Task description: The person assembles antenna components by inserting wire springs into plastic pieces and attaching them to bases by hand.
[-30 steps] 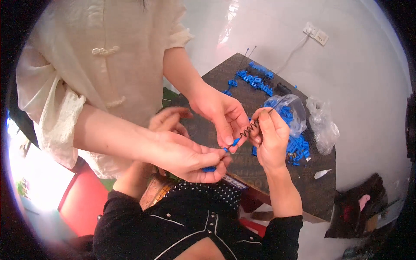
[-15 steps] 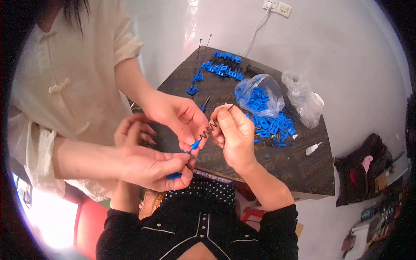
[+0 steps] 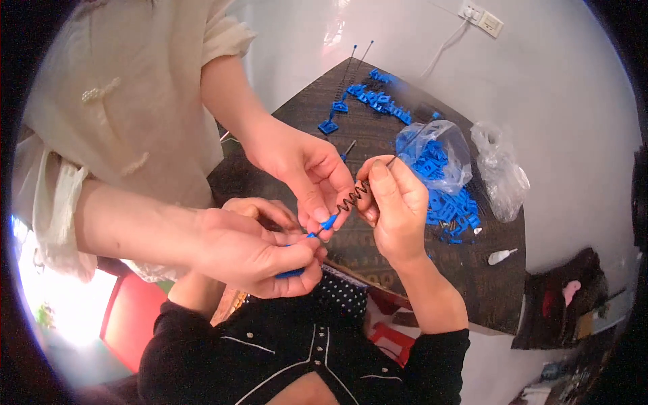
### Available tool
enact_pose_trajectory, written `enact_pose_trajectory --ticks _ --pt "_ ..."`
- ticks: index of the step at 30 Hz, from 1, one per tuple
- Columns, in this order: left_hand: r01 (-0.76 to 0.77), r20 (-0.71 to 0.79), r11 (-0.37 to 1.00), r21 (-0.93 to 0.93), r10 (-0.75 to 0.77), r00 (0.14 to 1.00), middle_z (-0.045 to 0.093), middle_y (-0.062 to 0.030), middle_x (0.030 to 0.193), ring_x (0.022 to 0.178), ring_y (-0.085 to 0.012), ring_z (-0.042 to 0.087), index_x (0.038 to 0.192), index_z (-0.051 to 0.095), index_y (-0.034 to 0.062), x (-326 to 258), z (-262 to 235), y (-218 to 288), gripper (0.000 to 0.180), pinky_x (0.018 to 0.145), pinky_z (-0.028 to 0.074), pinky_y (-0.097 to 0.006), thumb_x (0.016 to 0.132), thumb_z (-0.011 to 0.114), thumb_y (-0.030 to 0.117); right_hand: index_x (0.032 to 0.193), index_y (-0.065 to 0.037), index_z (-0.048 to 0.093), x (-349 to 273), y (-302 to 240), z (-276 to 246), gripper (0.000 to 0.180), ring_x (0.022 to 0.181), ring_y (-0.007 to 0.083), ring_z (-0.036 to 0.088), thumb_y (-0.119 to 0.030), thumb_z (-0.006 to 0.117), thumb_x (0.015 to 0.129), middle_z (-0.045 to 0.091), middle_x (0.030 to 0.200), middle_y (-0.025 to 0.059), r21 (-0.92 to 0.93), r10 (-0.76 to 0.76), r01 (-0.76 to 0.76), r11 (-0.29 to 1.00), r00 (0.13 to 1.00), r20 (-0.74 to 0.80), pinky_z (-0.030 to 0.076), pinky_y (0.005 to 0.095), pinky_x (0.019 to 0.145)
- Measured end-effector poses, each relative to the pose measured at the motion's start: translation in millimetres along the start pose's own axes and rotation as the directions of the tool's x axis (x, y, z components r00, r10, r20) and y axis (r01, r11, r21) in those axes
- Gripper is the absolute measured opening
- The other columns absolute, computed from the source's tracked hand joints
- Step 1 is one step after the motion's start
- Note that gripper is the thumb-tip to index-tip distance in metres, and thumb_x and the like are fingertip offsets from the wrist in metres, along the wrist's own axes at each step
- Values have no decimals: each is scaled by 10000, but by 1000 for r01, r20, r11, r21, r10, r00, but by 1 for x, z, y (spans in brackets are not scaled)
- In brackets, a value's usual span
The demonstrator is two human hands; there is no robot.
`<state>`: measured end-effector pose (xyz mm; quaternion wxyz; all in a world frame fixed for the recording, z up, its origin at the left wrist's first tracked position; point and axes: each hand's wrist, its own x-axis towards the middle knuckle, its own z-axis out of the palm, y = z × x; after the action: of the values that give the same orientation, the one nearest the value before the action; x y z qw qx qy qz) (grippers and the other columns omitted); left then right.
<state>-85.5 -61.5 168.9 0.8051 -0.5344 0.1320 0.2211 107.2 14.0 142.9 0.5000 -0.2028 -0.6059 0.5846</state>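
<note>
Between thumb and fingers, my right hand [image 3: 398,209] grips a dark coil spring [image 3: 349,199] with a thin dark rod sticking out past the fingertips. At the spring's lower end is a small blue plastic tip [image 3: 329,222], pinched by a co-worker's far hand [image 3: 304,165]. The co-worker's nearer hand [image 3: 250,253] holds a blue piece [image 3: 290,273], mostly covered by the fingers, in line with the spring. Bent fingers of my left hand [image 3: 260,210] reach in behind that nearer hand; their tips are hidden, so I cannot tell whether they hold anything.
On the dark table [image 3: 290,118] lie rows of blue parts [image 3: 378,100], a clear bag [image 3: 442,158] of blue pieces and a loose heap [image 3: 452,212]. A crumpled plastic bag [image 3: 499,172], a small white bottle [image 3: 501,256] and a screwdriver [image 3: 349,150] are also there. The co-worker stands at left.
My left hand has moved right, toward the co-worker's nearer hand. The table appears shifted right and the hands slightly right in the picture. My right hand still grips the spring.
</note>
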Motion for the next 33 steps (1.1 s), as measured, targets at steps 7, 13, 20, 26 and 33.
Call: enact_pose_trajectory --ticks 7,13,20,26,33 --pt "56 -123 978 -199 -82 989 472 -58 1106 914 -108 482 1042 534 5 13 2 13 239 719 471 -241 804 524 -4 888 -27 540 -2 2 -11 231 501 31 459 -237 476 958 548 630 7 -40 76 -77 996 997 -20 319 172 435" --pt "-625 572 441 644 265 776 569 -105 968 789 -141 579 1072 523 -47 29 -37 36 260 622 511 -238 858 562 96 894 -33 526 -5 6 -20 219 514 34 476 -234 472 962 547 643 14 11 67 -67 998 998 -5 332 169 444" --pt "-839 873 -262 477 31 487 630 -175 961 670 -164 637 1127 512 -90 56 -35 38 343 487 520 -230 886 583 144 891 -42 529 -5 6 -45 201 497 36 461 -224 479 960 539 641 18 56 58 -54 997 996 -62 326 165 433" --pt "-751 838 -376 543 180 515 639 -205 946 634 -187 646 1064 563 -89 71 -23 36 315 458 521 -255 870 597 157 918 -30 546 -7 3 -58 211 501 32 459 -224 475 960 549 658 17 -2 -3 3 1000 998 -69 322 157 433" --pt "-632 805 -506 586 274 527 651 -69 748 561 -90 603 932 644 -26 79 -18 29 167 403 477 -201 864 606 122 982 -22 557 -11 3 -58 225 527 23 470 -230 474 958 567 722 14 -49 -13 11 999 1000 -25 325 150 449"
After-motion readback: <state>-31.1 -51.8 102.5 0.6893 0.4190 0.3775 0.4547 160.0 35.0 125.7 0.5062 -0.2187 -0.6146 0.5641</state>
